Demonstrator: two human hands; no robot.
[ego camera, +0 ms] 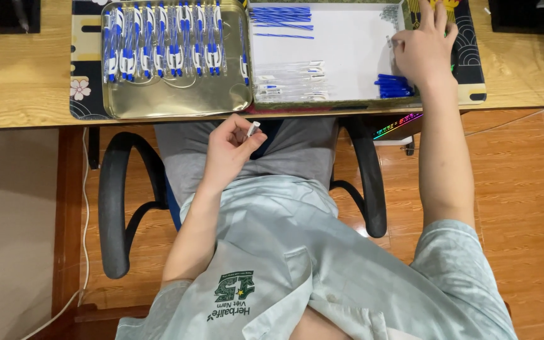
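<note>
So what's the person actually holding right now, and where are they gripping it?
The left hand pinches a small clear pen part by its lower end, between fingertips. The right hand reaches into the white tray; whether it holds anything cannot be told.

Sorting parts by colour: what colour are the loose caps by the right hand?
Blue caps, beside the right hand; head view.

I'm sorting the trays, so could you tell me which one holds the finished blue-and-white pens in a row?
The shiny metal tray on the left; the white-lined box beside it holds only loose parts.
</note>
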